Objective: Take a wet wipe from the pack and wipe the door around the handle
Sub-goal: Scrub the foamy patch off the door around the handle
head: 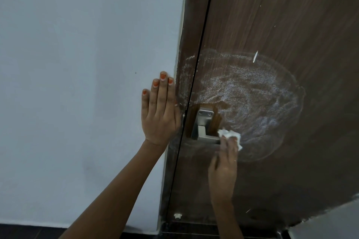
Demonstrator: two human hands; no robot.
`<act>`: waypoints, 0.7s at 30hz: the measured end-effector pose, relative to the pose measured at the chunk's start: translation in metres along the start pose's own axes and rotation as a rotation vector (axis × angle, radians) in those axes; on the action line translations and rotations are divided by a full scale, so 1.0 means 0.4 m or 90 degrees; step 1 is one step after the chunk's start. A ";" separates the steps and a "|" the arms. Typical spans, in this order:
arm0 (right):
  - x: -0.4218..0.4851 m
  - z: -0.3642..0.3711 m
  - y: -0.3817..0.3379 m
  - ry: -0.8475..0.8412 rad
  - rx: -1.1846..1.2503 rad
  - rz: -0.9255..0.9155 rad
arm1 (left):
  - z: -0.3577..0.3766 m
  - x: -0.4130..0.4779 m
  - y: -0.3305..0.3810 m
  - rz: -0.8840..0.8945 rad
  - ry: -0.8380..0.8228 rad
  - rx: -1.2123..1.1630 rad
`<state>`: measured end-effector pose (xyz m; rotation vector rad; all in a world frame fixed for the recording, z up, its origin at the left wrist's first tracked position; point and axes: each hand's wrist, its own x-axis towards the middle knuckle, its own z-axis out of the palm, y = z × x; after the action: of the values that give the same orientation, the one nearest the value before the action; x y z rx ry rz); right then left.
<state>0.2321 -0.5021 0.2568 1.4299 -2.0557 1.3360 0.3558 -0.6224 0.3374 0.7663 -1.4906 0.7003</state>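
left hand (159, 114): flat, fingers spread, braced on wall (77, 64) beside frame | right hand (223, 163): pinching wet wipe (230, 135) against door (291, 25), touching handle (204, 126) at its right end | handle lies up-left of right hand, the nearer 1 | smear arcs above.

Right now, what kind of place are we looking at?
Probably an indoor doorway in a home or flat. A dark wood-grain door with a metal handle meets a plain painted wall, with dark floor tiles below. The room type cannot be told.
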 end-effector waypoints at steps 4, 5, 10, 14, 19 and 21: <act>-0.014 0.028 -0.011 -0.035 0.059 0.112 | -0.001 0.001 0.000 -0.002 0.000 -0.003; -0.024 0.042 -0.024 -0.058 0.050 0.103 | -0.002 0.002 0.000 -0.003 0.001 -0.004; -0.059 0.099 -0.083 -0.177 -0.061 0.020 | -0.003 0.003 0.000 0.002 -0.003 -0.006; -0.057 0.105 -0.051 -0.178 -0.108 -0.048 | -0.003 0.003 -0.001 0.002 -0.002 -0.005; -0.043 0.067 0.050 -0.167 -0.174 -0.013 | 0.000 0.000 0.000 -0.001 0.000 -0.008; -0.036 0.051 0.073 -0.141 -0.165 0.030 | 0.001 0.000 0.000 -0.002 0.001 -0.007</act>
<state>0.2187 -0.5086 0.2213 1.4744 -2.3155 0.9194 0.3558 -0.6227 0.3373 0.7593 -1.4903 0.6901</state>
